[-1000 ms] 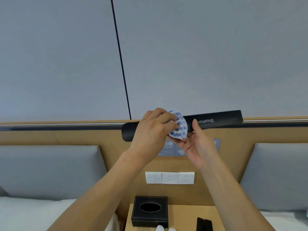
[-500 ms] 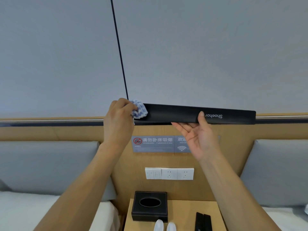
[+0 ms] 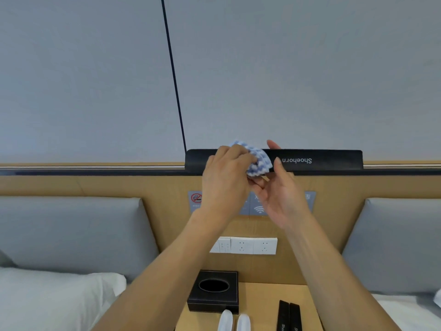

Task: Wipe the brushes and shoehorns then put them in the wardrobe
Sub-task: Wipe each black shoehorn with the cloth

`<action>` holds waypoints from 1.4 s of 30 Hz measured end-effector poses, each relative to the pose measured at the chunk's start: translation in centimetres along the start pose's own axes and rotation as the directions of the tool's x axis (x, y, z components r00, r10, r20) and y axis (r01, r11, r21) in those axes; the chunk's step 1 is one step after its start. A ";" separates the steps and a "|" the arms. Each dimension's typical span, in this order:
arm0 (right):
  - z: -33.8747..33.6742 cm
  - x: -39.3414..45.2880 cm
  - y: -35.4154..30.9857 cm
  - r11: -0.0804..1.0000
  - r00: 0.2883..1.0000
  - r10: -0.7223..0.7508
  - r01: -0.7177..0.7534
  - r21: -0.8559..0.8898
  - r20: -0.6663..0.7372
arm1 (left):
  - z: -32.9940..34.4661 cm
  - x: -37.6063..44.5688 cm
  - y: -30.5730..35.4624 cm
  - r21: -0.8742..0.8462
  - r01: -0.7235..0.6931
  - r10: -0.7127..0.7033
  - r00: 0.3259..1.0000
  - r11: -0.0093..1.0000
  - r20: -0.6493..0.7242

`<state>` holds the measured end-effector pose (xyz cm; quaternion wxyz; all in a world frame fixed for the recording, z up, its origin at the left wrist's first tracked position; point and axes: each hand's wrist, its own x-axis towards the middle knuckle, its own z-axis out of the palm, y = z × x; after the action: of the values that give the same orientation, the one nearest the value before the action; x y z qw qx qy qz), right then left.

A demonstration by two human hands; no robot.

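Nearest the camera, on the wooden bedside table [image 3: 262, 292], lie two further black shoehorns [image 3: 289, 316] side by side, two white objects [image 3: 235, 320] cut off by the lower frame edge (what they are cannot be made out), and a black tissue box [image 3: 213, 291]. Both forearms rise from the bottom of the view toward the headboard [image 3: 95, 185].

The left hand [image 3: 225, 181] grips a bunched blue-and-white cloth [image 3: 256, 160], fingers curled round it, and presses it against the black shoehorn [image 3: 317, 161] held up in front of the wall. The right hand [image 3: 281, 194] supports this shoehorn from below and behind, thumb in front and fingers curled behind the bar, just right of the cloth.

The shoehorn's long axis runs horizontally. Its lettered end extends well to the right of both hands, the plain end to the left; the left hand is nearer the plain end, so a wiping stroke would likely travel along that axis.

The middle of the shoehorn is hidden by cloth and hands. Behind them a wall sign [image 3: 198, 199] is partly covered. No brushes or wardrobe are in view.
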<state>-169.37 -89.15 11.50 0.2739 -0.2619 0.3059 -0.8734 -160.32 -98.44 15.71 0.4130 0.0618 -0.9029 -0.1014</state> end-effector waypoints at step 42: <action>-0.3 -1.5 2.4 0.995 0.985 0.100 -0.095 0.044 -0.143 | -0.1 -1.3 -0.7 -0.081 -0.003 0.003 1.000 0.997 0.009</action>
<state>-167.72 -89.63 9.27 0.2983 -0.1774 0.3214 -0.8811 -159.36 -98.84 14.63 0.4114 0.0432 -0.9000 -0.1374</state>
